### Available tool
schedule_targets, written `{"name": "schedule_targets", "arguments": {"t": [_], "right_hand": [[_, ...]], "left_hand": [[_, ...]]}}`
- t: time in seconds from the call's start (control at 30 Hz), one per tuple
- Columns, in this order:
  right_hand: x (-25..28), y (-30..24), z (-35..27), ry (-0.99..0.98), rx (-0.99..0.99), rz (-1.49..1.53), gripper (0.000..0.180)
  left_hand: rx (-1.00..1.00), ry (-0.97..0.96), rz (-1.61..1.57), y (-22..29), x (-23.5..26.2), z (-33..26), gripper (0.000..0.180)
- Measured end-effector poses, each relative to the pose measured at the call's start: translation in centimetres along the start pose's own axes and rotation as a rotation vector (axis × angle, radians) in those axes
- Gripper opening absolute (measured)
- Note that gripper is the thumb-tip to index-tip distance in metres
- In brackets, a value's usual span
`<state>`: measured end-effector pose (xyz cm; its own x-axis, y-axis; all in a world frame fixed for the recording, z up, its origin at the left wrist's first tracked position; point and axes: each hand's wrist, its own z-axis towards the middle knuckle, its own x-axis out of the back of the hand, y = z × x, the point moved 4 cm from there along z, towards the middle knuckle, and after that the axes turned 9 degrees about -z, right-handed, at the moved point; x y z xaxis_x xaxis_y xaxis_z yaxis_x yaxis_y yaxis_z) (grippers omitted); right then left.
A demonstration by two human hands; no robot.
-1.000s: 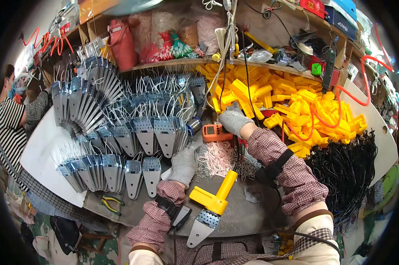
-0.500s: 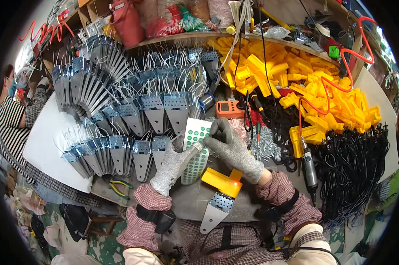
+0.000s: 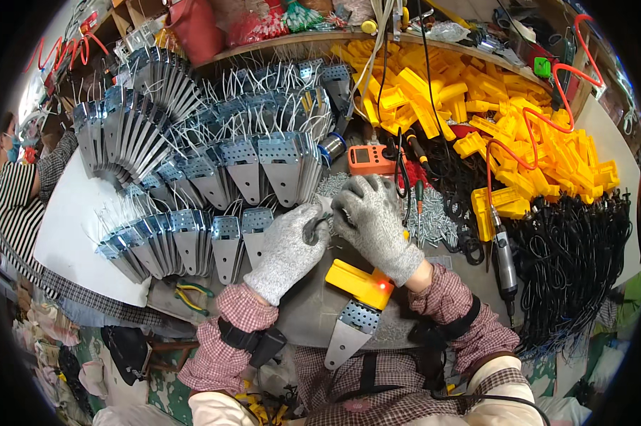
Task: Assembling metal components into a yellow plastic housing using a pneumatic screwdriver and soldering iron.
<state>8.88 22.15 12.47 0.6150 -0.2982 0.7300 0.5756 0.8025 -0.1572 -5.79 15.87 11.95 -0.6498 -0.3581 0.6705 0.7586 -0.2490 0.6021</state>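
My left hand [image 3: 292, 241], in a grey knitted glove, has its fingertips drawn together near the middle of the bench. Against it, my gloved right hand [image 3: 377, 224] curls its fingers downward. A small pale bit shows between the fingertips, too hidden to name. Just below my right hand lies a yellow plastic housing [image 3: 352, 280] with a bright red spot of light at its right end. Joined to or touching its lower side is a grey tapered metal bracket [image 3: 345, 337] with a perforated plate. Loose screws [image 3: 434, 224] lie beyond and beside my right hand.
Rows of metal brackets with white wires [image 3: 249, 170] fill the left. An orange meter [image 3: 370, 160], piled yellow housings [image 3: 505, 135], black cables [image 3: 572, 277] and a powered screwdriver [image 3: 505, 263] occupy the right. Pliers [image 3: 192, 295] lie front left. A person in stripes [image 3: 15, 199] sits far left.
The white sheet of green round stickers that both hands held upright is out of sight. My left hand has moved slightly right and up, and my right hand's fingers have turned downward.
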Motion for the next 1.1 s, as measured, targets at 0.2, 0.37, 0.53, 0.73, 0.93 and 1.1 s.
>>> {"name": "schedule_targets", "arguments": {"t": [0.2, 0.37, 0.53, 0.73, 0.93, 1.1], "right_hand": [[-3.4, 5.3, -0.6, -0.185, -0.239, 0.15, 0.02], [-2.5, 3.4, -4.9, -0.481, -0.034, 0.119, 0.026], [-1.9, 2.1, -6.0, -0.705, 0.213, 0.301, 0.027], [-0.6, 4.6, 0.8, -0.577, 0.642, 0.045, 0.033], [-5.8, 14.0, 9.0, -0.902, 0.413, -0.889, 0.026], [-4.7, 13.9, 10.1, -0.93, 0.338, -0.722, 0.022]], "left_hand": [[0.342, -0.144, 0.221, -4.8, -4.4, 3.6, 0.039], [-0.183, -0.192, 0.201, 4.7, -3.7, -9.9, 0.053], [-0.297, -0.728, 0.205, 3.7, -8.4, -20.0, 0.065], [-0.128, -0.586, -0.101, 5.0, -5.3, -17.8, 0.069], [0.01, -0.325, 0.126, 9.4, -9.3, -5.4, 0.066], [0.141, -0.282, 0.103, 4.5, -12.8, -3.7, 0.052]]}}
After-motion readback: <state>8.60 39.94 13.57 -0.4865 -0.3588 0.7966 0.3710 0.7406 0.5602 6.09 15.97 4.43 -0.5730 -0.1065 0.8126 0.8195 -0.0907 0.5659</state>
